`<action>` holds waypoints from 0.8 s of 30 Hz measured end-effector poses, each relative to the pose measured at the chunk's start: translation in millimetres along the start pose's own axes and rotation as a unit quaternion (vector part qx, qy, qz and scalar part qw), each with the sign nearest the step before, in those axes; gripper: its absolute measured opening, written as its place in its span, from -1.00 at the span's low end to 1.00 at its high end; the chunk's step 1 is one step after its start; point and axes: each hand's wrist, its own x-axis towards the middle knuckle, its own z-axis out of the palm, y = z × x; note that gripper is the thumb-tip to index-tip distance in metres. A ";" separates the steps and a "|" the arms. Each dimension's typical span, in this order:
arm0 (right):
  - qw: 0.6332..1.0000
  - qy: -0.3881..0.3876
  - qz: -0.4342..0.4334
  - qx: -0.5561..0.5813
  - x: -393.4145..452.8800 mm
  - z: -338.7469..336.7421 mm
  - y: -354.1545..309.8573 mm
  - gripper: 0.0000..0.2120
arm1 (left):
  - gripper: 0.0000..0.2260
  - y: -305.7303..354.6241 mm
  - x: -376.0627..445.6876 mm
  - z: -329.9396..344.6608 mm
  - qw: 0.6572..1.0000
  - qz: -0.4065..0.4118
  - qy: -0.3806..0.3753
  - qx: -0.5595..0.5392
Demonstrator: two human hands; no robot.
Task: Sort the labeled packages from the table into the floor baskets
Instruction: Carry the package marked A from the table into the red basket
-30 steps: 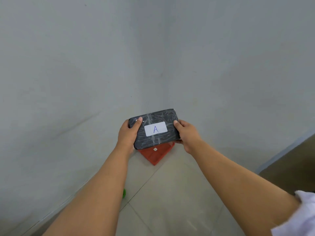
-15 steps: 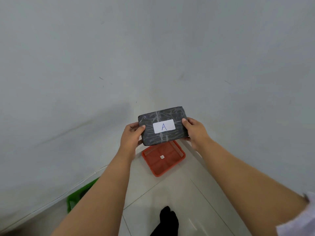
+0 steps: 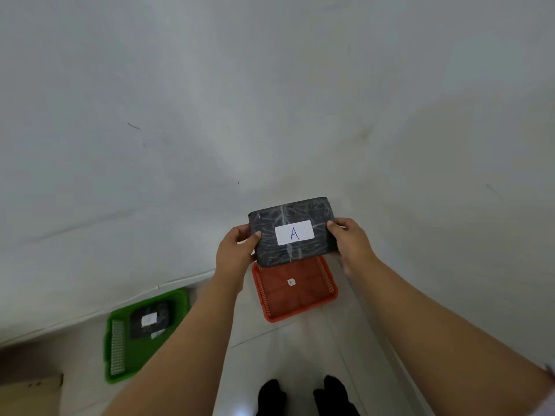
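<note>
**Package A over the red basket: drop it clean**

You hold the black wrapped package (image 3: 292, 231) by its two short ends: left hand (image 3: 235, 255) pinching the left edge, thumb on top, and right hand (image 3: 350, 246) pinching the right edge the same way. Its white label (image 3: 294, 232) reads "A" and faces up.

The package hangs in the air above the far edge of the red basket (image 3: 295, 288) on the floor, in the wall corner. That basket carries a small tag (image 3: 291, 282) that looks like an "A" too, so it's likely the right target. The green basket (image 3: 144, 334), well to the left, already holds a dark package (image 3: 151, 321).

To do it well:
- Pull it slightly toward you so it centres over the red basket, not the back rim.
- Lower it and keep it flat, label up.
- Let go with both hands together so it doesn't tip.
</note>
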 end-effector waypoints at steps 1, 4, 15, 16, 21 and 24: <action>1.000 0.004 -0.001 -0.014 12.9 0.2 7.8 -0.78 | -0.80 -12.0 8.4 4.8 1.000 -0.009 0.010 -0.007; 0.999 -0.002 -0.004 -0.043 62.4 4.0 42.8 -0.77 | -0.75 -55.2 39.0 19.4 0.999 -0.028 0.033 -0.008; 0.997 -0.019 0.005 -0.080 273.1 30.8 274.3 -0.86 | -0.68 -308.0 199.5 47.2 0.996 -0.041 0.042 0.065; 0.996 -0.018 0.005 -0.085 292.5 34.5 298.8 -0.82 | -0.66 -332.1 214.1 50.4 0.995 -0.033 0.041 0.087; 0.995 -0.015 0.006 -0.100 374.1 50.0 402.1 -0.76 | -0.62 -433.8 277.7 60.3 0.981 -0.010 0.032 0.191; 0.993 -0.021 -0.001 -0.118 407.5 54.0 441.7 -0.78 | -0.61 -480.1 307.2 64.5 0.982 -0.027 0.030 0.184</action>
